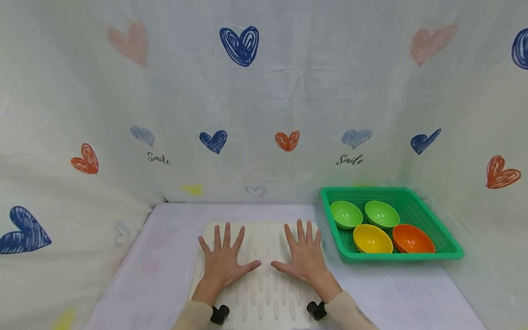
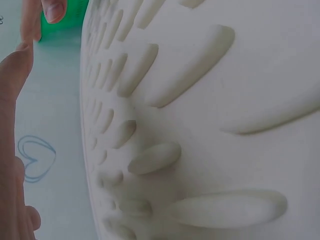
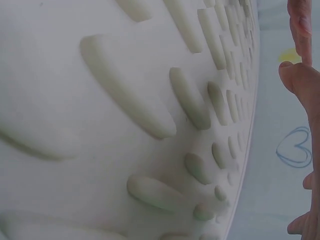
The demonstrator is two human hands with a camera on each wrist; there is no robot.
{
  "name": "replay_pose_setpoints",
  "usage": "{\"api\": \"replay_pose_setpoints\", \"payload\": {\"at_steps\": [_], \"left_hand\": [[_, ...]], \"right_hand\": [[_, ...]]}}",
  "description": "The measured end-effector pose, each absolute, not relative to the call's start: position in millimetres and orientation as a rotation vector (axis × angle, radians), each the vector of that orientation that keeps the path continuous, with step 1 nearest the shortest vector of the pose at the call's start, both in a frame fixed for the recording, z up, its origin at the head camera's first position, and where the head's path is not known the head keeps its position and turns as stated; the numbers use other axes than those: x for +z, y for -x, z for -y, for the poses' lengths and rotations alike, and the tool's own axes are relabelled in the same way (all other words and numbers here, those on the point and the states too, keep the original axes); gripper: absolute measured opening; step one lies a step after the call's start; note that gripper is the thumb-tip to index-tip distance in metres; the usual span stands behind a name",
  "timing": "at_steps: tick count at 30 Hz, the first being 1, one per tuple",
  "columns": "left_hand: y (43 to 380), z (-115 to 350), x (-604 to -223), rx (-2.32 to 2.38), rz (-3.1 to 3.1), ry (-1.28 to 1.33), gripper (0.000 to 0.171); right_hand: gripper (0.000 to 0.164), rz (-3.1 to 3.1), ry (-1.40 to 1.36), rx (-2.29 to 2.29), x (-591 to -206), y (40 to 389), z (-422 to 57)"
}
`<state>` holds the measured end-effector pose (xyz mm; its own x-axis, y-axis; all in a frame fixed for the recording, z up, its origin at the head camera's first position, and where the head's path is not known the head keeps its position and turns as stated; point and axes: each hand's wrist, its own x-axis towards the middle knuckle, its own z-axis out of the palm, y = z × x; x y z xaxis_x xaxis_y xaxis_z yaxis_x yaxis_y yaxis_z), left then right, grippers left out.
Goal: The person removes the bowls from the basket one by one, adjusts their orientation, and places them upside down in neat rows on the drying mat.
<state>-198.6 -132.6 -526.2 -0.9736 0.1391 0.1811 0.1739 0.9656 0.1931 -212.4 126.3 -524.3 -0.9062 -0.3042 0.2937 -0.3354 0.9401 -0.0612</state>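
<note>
My left hand is spread with straight fingers above a cream board covered in raised oblong ridges. Opposite it, my right hand is spread the same way, the two thumbs pointing at each other with a small gap between. Neither hand holds anything. In the left wrist view the ridged board fills most of the picture, with the left hand along the left edge. The right wrist view has the board too, and the right hand at its right edge.
A green basket stands on the table to the right of the board. Inside are two light green bowls, a yellow bowl and an orange bowl. A heart-printed white curtain encloses the table's back and sides.
</note>
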Motion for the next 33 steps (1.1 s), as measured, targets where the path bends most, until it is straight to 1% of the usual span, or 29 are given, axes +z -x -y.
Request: {"api": "replay_pose_setpoints", "payload": {"at_steps": [6, 11, 17, 22, 27, 29, 33], "left_hand": [[200.0, 138.5, -524.2, -0.364, 2.956, 0.185, 0.108], [206.3, 153.2, -518.3, -0.458, 2.977, 0.125, 0.105], [217.4, 179.6, -513.2, -0.730, 3.003, 0.036, 0.105], [222.4, 200.6, -518.7, -0.942, 2.958, -0.097, 0.107], [224.6, 216.2, -527.4, -0.956, 2.947, -0.142, 0.108], [226.0, 220.7, -528.6, -0.949, 2.954, -0.144, 0.105], [228.3, 225.9, -527.8, -0.948, 2.958, -0.139, 0.093]], "right_hand": [[0.110, 2.822, -0.485, 0.160, -524.4, 211.5, -130.4], [0.109, 2.816, -0.484, 0.161, -522.2, 211.9, -133.2], [0.108, 2.822, -0.489, 0.187, -518.7, 213.4, -134.9], [0.107, 2.809, -0.487, 0.221, -515.7, 217.0, -135.5], [0.107, 2.834, -0.473, 0.237, -513.3, 219.3, -138.0], [0.107, 2.836, -0.469, 0.247, -511.4, 220.2, -139.2], [0.107, 2.843, -0.465, 0.254, -506.5, 222.1, -142.0]]}}
